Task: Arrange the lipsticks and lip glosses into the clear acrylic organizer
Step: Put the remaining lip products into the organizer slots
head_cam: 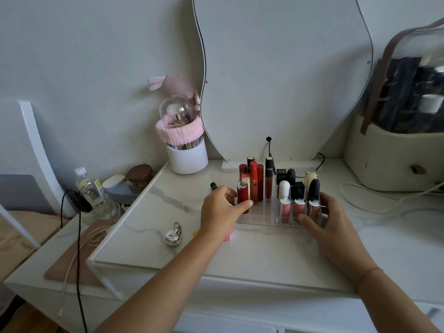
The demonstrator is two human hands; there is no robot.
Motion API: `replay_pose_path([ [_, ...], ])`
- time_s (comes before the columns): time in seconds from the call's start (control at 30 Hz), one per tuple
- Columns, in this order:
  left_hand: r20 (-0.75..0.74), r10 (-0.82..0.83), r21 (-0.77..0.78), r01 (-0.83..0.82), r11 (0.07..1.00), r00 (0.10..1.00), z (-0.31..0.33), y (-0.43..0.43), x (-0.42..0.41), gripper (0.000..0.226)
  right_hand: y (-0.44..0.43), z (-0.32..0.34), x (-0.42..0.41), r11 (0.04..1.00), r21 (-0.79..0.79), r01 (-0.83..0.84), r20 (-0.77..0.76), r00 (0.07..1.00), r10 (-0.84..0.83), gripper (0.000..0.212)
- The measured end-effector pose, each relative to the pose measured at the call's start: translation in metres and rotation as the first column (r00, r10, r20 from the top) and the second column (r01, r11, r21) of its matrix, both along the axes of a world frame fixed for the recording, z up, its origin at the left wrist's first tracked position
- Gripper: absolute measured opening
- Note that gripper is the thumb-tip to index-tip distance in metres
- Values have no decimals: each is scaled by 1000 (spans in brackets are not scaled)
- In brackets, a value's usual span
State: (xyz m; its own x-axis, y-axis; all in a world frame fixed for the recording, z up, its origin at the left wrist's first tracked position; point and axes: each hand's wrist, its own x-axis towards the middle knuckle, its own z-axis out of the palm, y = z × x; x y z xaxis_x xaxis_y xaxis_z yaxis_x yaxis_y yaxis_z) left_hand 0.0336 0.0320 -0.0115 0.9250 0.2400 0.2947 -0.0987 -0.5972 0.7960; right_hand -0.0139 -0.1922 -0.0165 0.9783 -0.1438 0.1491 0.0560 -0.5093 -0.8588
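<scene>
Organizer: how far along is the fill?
Mostly done: red tubes, black tubes and three pink glosses stand in the organizer. In hand: left hand pinches a red lipstick at the front-left corner; right hand holds the organizer's right end. Left: a dark tube on the table behind the left hand and a pink item half hidden under that wrist. Front-middle slots look empty.

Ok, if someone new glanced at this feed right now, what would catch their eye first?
The clear acrylic organizer at the middle of the marble-look tabletop, with red lipsticks crowded at its left and three pink lip glosses along its front right. The left hand grips a red lipstick at its left front corner while the right hand holds its right front corner. Behind stands a wavy-edged mirror.
</scene>
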Motion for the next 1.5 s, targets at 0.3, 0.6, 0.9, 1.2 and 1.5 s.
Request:
replay_pose_path([
  [0.3,36,31,7,-31,999,999,-2,-3,-1,27,0,0,0,1000,-10,-3,9,1000,3,64],
  [0.6,38,63,87,-66,994,997,1,-8,0,30,0,0,0,1000,-8,-6,10,1000,6,64],
  [0.9,120,55,83,-65,994,991,-3,-11,-4,24,0,1,0,1000,-9,3,14,1000,-3,62],
  [1.2,45,83,173,-90,981,995,1,-13,0,34,1,2,-1,1000,-11,0,3,1000,0,63],
  [1.5,101,81,114,-93,989,992,-2,-15,-4,22,0,1,-1,1000,-19,4,-1,1000,-4,64],
])
